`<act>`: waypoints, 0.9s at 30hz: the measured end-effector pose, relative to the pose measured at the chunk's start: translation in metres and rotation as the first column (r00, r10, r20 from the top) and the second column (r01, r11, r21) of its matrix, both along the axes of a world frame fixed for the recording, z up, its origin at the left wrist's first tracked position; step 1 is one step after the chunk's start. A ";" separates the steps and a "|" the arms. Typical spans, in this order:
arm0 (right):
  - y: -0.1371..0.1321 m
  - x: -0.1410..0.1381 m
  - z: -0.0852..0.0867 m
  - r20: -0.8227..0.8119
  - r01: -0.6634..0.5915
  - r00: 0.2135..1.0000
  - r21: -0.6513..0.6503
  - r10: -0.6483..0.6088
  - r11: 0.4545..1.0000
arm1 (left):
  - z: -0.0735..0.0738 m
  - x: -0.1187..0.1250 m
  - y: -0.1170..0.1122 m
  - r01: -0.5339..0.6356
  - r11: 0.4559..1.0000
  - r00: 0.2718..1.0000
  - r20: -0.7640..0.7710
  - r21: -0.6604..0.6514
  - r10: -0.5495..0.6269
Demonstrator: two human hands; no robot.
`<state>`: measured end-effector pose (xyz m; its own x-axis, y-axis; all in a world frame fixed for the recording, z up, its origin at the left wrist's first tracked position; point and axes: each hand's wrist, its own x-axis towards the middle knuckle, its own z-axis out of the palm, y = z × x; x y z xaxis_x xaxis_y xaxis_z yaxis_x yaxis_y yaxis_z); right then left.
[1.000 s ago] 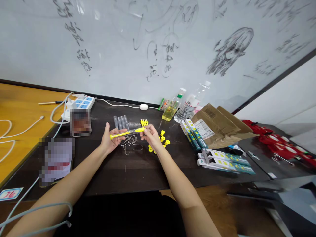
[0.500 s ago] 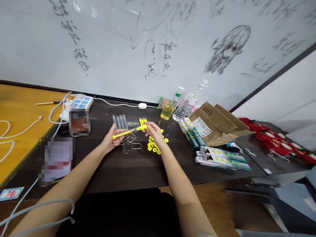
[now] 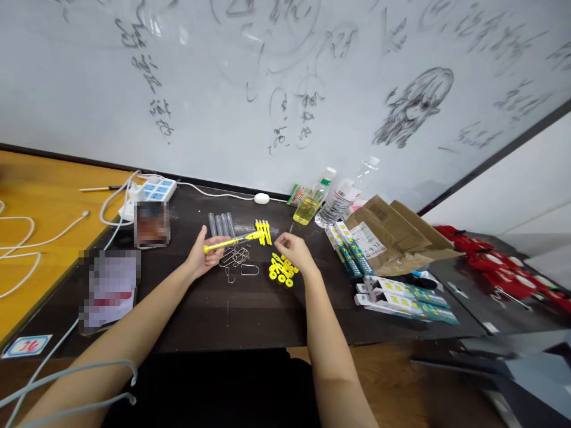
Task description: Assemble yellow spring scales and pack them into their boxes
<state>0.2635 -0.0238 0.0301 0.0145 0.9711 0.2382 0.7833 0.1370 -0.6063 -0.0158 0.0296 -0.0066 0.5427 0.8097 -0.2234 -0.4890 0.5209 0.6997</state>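
My left hand (image 3: 203, 257) is closed around the near end of a slim yellow rod-shaped tool (image 3: 229, 242) with a clear or metallic middle. Its far end points right and overlaps in view several yellow pieces with metal tips (image 3: 266, 232) laid in a row. My right hand (image 3: 295, 251) is off to the right of the tool, thumb and fingers pinched together; whatever they may hold is too small to make out. Below it lies a pile of yellow ring-ended parts (image 3: 282, 270). Bent wire loops (image 3: 236, 257) lie under the tool, and several clear tubes (image 3: 222, 224) stand or lie behind my left hand.
An oil bottle (image 3: 307, 208) and a water bottle (image 3: 339, 202) stand against the whiteboard. Printed boxes (image 3: 408, 300) and an open cardboard box (image 3: 392, 232) occupy the right side. A power strip (image 3: 158, 191) with cables sits at the back left.
My right hand has let go of the tool's far yellow end and drawn back to the right. My left hand keeps its hold. The view has shifted slightly.
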 end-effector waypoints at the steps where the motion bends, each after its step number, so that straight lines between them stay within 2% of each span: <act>1: -0.003 -0.005 0.001 0.050 -0.057 0.997 -0.072 0.061 0.996 | 0.001 0.000 0.000 -0.013 1.000 1.000 0.005 -0.002 0.013; 4: -0.012 -0.017 0.004 0.182 -0.130 0.967 -0.254 0.180 0.958 | 0.003 -0.001 -0.001 -0.047 0.999 0.998 0.029 -0.009 0.047; 7: -0.017 -0.023 0.003 0.308 -0.087 0.931 -0.331 0.195 0.939 | 0.003 -0.002 0.000 -0.055 0.998 0.997 0.055 -0.017 0.056; 11: -0.017 -0.024 0.000 0.407 -0.028 0.893 -0.381 0.194 0.924 | 0.001 -0.002 0.001 -0.048 0.999 0.996 0.070 -0.025 0.050; 17: -0.016 -0.024 -0.002 0.401 -0.026 0.899 -0.352 0.176 0.936 | -0.003 -0.001 0.002 -0.029 0.999 0.997 0.064 -0.027 0.031; 21: -0.013 -0.025 0.000 0.227 -0.084 0.965 -0.192 0.127 0.978 | -0.002 -0.001 0.002 -0.040 0.999 0.998 0.056 -0.032 0.042; 24: -0.007 -0.028 -0.001 -0.043 -0.045 0.998 0.018 0.046 0.999 | -0.001 0.000 0.001 -0.042 0.999 0.998 0.051 -0.026 0.044; 25: -0.005 -0.030 -0.002 -0.167 -0.018 0.985 0.069 0.029 0.997 | -0.001 0.000 0.001 -0.041 0.999 0.998 0.047 -0.024 0.042; 27: -0.001 -0.035 -0.005 -0.418 0.027 0.908 0.103 0.019 0.994 | 0.000 0.001 0.001 -0.035 0.999 0.998 0.043 -0.024 0.036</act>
